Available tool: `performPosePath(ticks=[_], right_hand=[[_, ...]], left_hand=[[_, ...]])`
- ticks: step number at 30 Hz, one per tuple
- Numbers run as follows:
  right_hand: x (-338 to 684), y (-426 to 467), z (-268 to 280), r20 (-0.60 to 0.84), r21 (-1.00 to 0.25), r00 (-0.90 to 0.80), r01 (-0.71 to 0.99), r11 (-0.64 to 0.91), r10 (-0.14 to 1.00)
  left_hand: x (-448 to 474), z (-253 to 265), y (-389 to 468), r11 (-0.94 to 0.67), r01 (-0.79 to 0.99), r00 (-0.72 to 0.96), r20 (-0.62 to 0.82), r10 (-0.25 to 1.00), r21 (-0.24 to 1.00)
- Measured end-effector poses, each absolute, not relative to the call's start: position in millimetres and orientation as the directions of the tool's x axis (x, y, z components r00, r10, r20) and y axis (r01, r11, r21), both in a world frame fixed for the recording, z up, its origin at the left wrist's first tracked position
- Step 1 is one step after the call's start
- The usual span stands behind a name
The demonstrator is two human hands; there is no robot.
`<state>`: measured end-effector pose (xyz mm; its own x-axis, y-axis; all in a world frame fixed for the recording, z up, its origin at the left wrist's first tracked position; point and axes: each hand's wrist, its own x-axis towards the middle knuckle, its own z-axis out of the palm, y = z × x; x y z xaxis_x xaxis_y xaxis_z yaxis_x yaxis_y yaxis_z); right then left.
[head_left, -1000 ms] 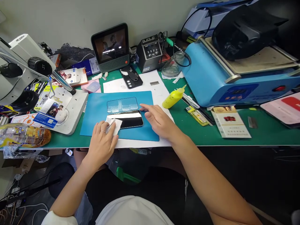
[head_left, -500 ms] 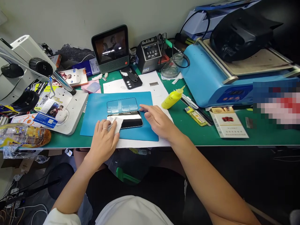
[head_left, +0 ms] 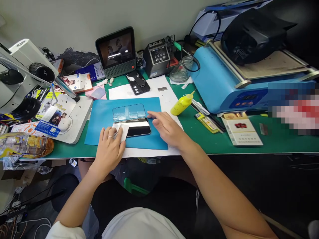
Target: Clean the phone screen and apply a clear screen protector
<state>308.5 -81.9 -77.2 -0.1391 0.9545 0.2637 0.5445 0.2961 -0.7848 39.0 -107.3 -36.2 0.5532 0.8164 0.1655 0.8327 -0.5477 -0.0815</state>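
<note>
A smartphone [head_left: 141,127] lies face up on a blue mat [head_left: 99,113], its dark glossy screen reflecting a white band. My left hand [head_left: 111,146] presses a white wipe [head_left: 124,131] onto the phone's left end, with the fingertips on top and the thumb beside them. That end is covered by the wipe and fingers. Just beyond the phone, a clear glass sheet with a dark rim [head_left: 129,112] lies flat. My right hand [head_left: 168,127] rests at the mat's right side, fingers stretched out and apart, the index fingertip close to the glass sheet's right edge. Nothing is in it.
To the right lie a yellow squeeze bottle [head_left: 182,104], a cigarette pack [head_left: 241,131] and a blue machine [head_left: 216,83]. A black phone back [head_left: 138,83] sits beyond the mat, near a tablet-like display [head_left: 116,51] and a soldering station [head_left: 157,58]. A microscope base [head_left: 79,122] stands left.
The camera view has shifted very slightly. Both hands, the wipe, the phone and the glass sheet keep almost the same places.
</note>
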Motion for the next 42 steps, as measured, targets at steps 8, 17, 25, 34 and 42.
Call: performPosePath(ticks=[8,17,25,34,42], right_hand=[[309,-81,-79,0.273,-0.778,-0.14,0.55,0.304,0.952],[308,-80,-83,0.298,-0.776,-0.132,0.544,0.32,0.945],[308,-81,-83,0.297,-0.772,-0.137,0.547,0.322,0.945],[309,-81,-77,0.263,-0.779,-0.144,0.551,0.298,0.954],[308,-81,-76,0.288,-0.773,-0.143,0.549,0.317,0.947]], left_hand=[[35,-37,-117,-0.514,0.857,0.514,0.151,0.845,-0.043],[89,-59,-102,-0.593,0.804,0.587,0.105,0.803,0.042],[112,-59,-117,-0.66,0.75,0.655,0.096,0.75,0.041],[31,-42,-116,-0.517,0.852,0.521,0.023,0.854,-0.082],[64,-52,-118,-0.532,0.847,0.531,0.069,0.844,-0.013]])
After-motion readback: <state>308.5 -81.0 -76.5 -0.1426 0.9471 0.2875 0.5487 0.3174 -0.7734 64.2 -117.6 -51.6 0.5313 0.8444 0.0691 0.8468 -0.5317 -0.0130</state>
